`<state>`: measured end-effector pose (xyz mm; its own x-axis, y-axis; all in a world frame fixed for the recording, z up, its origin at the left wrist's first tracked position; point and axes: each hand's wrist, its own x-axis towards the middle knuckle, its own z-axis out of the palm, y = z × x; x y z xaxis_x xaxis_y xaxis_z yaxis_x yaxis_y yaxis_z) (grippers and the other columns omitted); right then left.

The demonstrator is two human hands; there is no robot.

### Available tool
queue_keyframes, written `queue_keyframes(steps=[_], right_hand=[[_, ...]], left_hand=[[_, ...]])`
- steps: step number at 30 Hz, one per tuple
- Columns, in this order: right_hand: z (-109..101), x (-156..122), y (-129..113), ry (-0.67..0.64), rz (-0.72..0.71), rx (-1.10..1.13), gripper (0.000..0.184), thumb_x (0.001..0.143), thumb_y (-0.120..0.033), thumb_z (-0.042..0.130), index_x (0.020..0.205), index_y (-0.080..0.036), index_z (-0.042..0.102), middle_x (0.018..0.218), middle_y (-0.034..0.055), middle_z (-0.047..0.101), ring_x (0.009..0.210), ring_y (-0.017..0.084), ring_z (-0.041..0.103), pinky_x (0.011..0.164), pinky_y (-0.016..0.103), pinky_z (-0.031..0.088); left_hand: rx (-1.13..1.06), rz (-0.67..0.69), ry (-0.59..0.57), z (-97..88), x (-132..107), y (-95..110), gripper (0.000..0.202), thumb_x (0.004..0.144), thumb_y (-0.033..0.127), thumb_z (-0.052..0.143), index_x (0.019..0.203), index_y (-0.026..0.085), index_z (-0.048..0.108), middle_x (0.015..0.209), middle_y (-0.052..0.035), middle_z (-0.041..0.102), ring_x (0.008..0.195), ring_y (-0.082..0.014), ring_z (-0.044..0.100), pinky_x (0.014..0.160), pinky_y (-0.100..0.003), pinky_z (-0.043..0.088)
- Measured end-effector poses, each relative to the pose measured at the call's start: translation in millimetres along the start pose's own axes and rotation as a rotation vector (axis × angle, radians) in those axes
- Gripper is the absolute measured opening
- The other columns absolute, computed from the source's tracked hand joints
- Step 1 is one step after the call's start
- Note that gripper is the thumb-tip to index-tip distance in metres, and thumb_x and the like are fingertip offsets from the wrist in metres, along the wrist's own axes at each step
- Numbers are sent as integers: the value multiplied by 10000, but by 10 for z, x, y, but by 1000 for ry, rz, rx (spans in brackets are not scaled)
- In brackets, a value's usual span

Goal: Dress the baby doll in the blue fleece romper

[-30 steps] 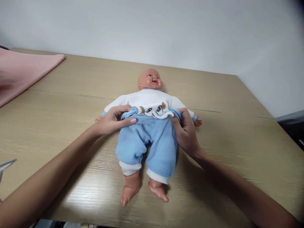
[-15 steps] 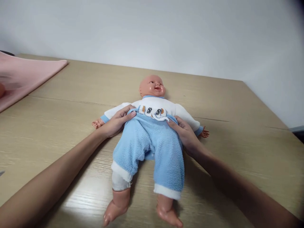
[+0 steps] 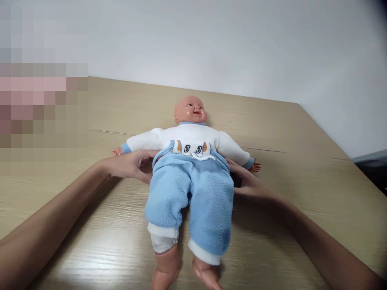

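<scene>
From where I stand, the doll (image 3: 190, 161) lies flat on its back in the middle of the table (image 3: 317, 169), between the person's two hands. Its long axis runs almost straight away from the person: the head (image 3: 191, 109) is at the far end, towards the pale wall (image 3: 211, 44), and the feet point back towards the near side. The head is turned a little to the person's right, while the chest faces up. Both arms are flung outwards, so the body makes a rough cross (a lopsided one, with the hands lower than the shoulders).

It wears a white top (image 3: 193, 131) with blue cuffs and fuzzy blue trousers (image 3: 208, 197), and an embroidered patch (image 3: 193, 149) with two eyes sits at the waist. The trouser legs end in white bands, with bare shins below.

The left hand (image 3: 130, 166) is against one side of the waist, thumb spread well away from the fingers; the right hand (image 3: 244, 181) is at the other side, thumb likewise apart. The fingertips of both vanish beside or beneath the doll, so I cannot tell whether either has hold of cloth or body.
</scene>
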<state>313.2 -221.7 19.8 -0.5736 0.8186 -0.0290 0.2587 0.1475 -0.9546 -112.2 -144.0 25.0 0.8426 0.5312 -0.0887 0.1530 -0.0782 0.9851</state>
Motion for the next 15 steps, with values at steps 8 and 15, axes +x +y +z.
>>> queue_keyframes(steps=[8, 15], right_hand=[[313, 86, 57, 399, 227, 420, 365, 965, -631, 746, 1082, -290, 798, 1117, 73, 804, 1195, 361, 704, 1047, 525, 620], [624, 177, -106, 500, 337, 598, 471, 960, -663, 761, 1229, -277, 793, 1043, 76, 816, 1022, 339, 728, 864, 467, 654]], left_hand=[[-345, -15, 381, 445, -52, -121, 489, 832, 248, 830, 1321, 240, 824, 1368, -74, 825, 1296, -342, 735, 1118, -397, 577], [-728, -175, 609, 837, 61, -26, 273, 768, 200, 773, 1040, 203, 807, 1037, -41, 830, 1062, -286, 770, 884, -340, 631]])
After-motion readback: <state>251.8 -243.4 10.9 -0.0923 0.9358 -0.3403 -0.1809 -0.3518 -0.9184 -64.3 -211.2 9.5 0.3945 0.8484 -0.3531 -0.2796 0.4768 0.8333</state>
